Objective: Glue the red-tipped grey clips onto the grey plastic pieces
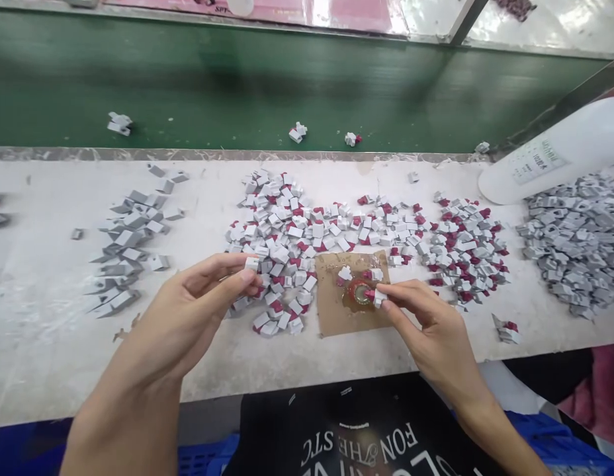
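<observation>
My left hand (202,301) pinches a small light-grey part (252,264) between thumb and fingertips, above the left edge of the middle pile (282,231). In my right hand (426,320) is a grey-and-red part (379,298), its dark red end over a small round cap (360,292) with a red rim. The cap rests in a wet patch on a square of brown cardboard (337,322). Two more grey-and-red pieces lie on the cardboard, one at the cap's upper left (345,272) and one at its upper right (375,274).
Grey parts (131,244) are scattered at the left. At the right lie a grey-and-red pile (466,248) and a large grey heap (577,244), with a white bottle (550,155) leaning above. Behind the table runs a green belt (212,86) carrying a few parts.
</observation>
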{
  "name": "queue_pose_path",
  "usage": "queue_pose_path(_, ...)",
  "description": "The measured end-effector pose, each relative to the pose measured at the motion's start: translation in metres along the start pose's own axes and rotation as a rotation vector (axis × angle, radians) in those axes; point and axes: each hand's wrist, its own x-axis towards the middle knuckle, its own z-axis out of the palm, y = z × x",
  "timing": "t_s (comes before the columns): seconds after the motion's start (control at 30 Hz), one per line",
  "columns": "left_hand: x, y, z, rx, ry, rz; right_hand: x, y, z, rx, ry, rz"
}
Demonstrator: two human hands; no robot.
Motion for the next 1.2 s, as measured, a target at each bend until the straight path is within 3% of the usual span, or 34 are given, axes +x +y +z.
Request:
queue_pose_path(0.1, -0.006, -0.001, 0.015, -0.024, -0.004, 0.046, 0.001, -0.001, 0.001, -0.050, 0.014, -0.053)
queue_pose_path(0.27, -0.012, -0.002, 0.038, -0.061, -0.121, 0.172, 0.002, -0.002, -0.001, -0.011, 0.015, -0.047)
queue_pose_path(0.4, -0.017, 0.011, 0.070, -0.044, -0.269, 0.206, 0.006, -0.002, -0.003, 0.280, 0.045, 0.059)
queue_pose_path(0.53, -0.021, 0.023, 0.106, -0.214, -0.435, 0.204, 0.018, -0.009, 0.000, 0.650, 0.017, 0.164)
queue_pose_path(0.63, -0.023, 0.022, 0.122, -0.307, -0.498, 0.186, 0.025, -0.014, 0.004, 0.738, 0.026, 0.201)
queue_pose_path(0.87, -0.019, 0.017, 0.125, -0.297, -0.513, 0.183, 0.025, -0.012, 0.007, 0.705, 0.055, 0.198)
queue_pose_path(1.2, -0.020, 0.012, 0.118, -0.097, -0.449, 0.322, 0.035, -0.016, 0.001, 0.447, -0.082, 0.092)
